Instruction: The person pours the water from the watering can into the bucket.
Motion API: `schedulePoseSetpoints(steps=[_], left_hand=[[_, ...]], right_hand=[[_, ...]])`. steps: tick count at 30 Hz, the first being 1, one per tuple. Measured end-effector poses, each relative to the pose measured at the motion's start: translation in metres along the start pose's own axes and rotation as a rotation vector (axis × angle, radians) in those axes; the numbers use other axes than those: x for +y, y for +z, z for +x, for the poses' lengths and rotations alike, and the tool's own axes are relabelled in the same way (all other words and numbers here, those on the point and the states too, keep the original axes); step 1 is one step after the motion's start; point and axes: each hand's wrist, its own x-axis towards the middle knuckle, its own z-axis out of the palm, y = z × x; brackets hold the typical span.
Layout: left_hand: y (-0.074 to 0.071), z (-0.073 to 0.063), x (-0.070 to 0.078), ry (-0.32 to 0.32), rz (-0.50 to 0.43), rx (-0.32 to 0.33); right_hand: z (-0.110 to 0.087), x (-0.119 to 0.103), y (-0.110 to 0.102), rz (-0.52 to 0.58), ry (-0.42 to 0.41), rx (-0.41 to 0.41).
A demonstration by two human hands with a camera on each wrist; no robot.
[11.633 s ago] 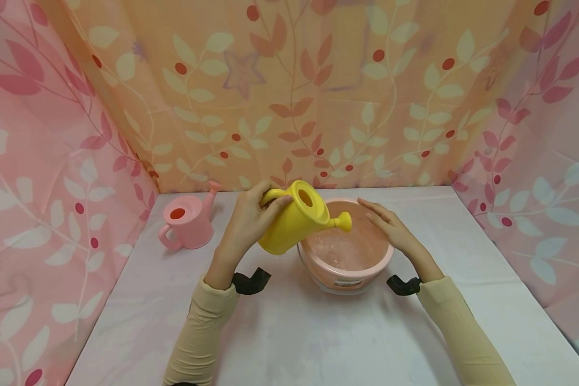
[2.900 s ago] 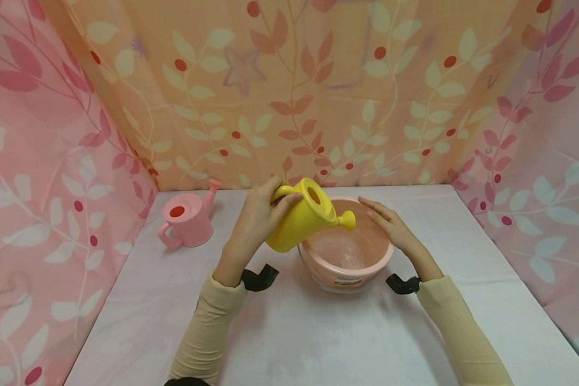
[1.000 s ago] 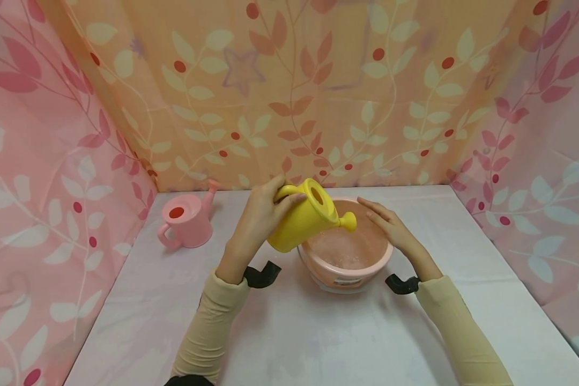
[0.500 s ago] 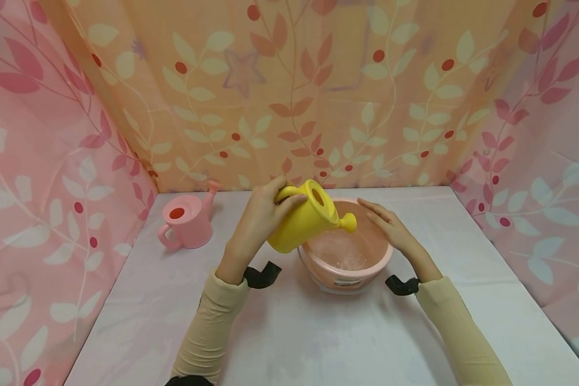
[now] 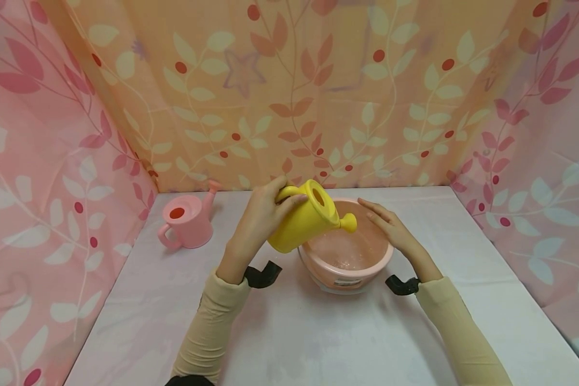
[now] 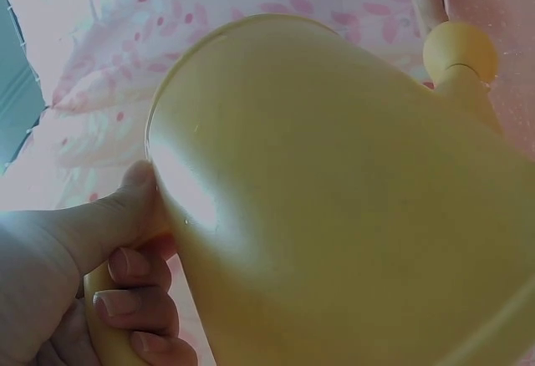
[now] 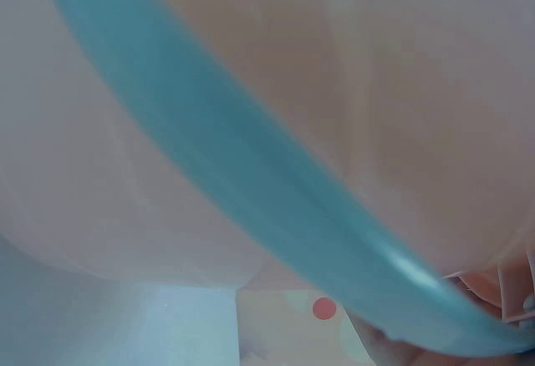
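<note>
My left hand (image 5: 260, 212) grips the handle of a yellow watering can (image 5: 299, 228), thumb against its body in the left wrist view. The can leans to the right, its round spout head (image 5: 348, 222) over a pink bucket (image 5: 385, 262). Water in the bucket (image 5: 344, 249) looks rippled, with small bubbles below the spout. My right hand (image 5: 388, 225) rests on the bucket's right rim, fingers fairly straight. Close up in the right wrist view, the bucket's blue-looking handle band (image 7: 251, 165) crosses its pale wall, with most of that hand out of sight.
A pink watering can (image 5: 190, 228) stands at the back left of the white-covered table (image 5: 318, 343). Patterned cloth (image 5: 294, 80) encloses the back and both sides. Black wrist mounts (image 5: 262, 275) stick out from both wrists.
Since the oldest frame, the yellow watering can and my left hand have shifted slightly right. The water's ripples vary between frames. My right hand, the bucket and the pink can stay put.
</note>
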Motion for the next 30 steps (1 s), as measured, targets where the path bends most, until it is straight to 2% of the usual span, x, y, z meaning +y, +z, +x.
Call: schedulePoseSetpoints(steps=[23,30], left_hand=[[0.0016,0.0011,0.0004,-0.012,0.006,-0.009],[0.0018,0.0011,0.0021,-0.01,-0.004,-0.009]], right_hand=[[-0.001,-0.0018,0.0004,0.018,0.024,0.002],[-0.0001,-0.0011,0.0001,0.011,0.004,-0.001]])
